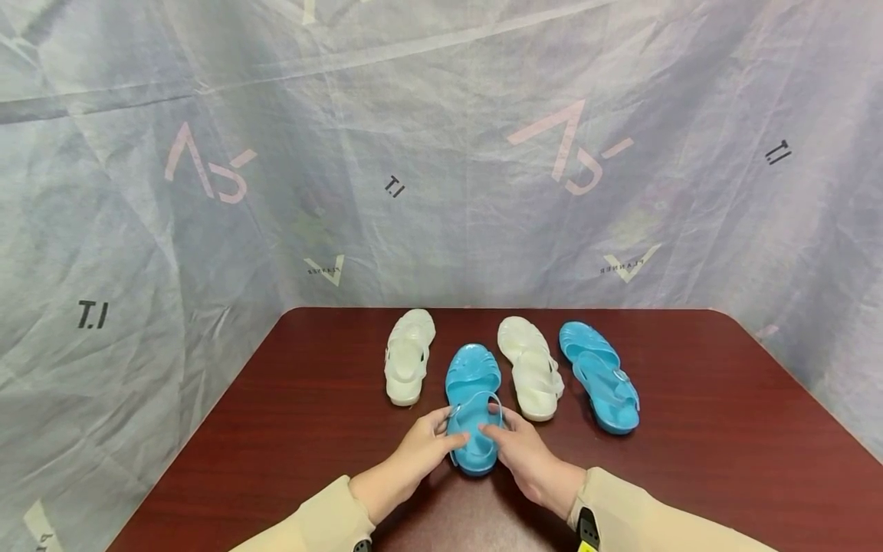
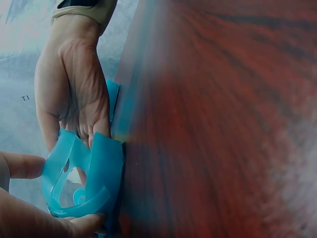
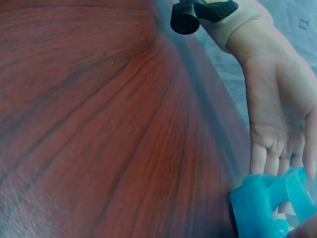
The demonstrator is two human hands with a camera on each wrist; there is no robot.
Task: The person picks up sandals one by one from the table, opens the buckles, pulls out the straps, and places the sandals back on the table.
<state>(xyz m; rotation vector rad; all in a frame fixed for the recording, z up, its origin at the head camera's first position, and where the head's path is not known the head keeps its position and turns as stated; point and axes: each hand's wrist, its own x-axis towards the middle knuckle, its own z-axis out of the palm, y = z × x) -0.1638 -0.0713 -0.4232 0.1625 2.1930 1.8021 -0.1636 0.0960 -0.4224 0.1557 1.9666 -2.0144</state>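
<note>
A blue jelly sandal (image 1: 473, 376) lies toe-away on the table between both hands. My left hand (image 1: 422, 446) grips the left side of its heel end, thumb over the insole and fingers outside. On the opposite side my right hand (image 1: 531, 460) holds it the same way, its thumb also reaching inside. The heel strap stands up in a loop between them. The left wrist view shows the sandal's heel part (image 2: 106, 168) close up, with fingers on its straps. At the lower right of the right wrist view, the blue heel (image 3: 250, 206) is partly cut off.
A white jelly sandal (image 1: 407, 360) lies to the left, another white sandal (image 1: 534, 383) to the right. Beyond that one is a second blue sandal (image 1: 607, 391), angled. All are on a dark red wooden table (image 1: 310, 429). A grey printed cloth (image 1: 455, 230) hangs behind.
</note>
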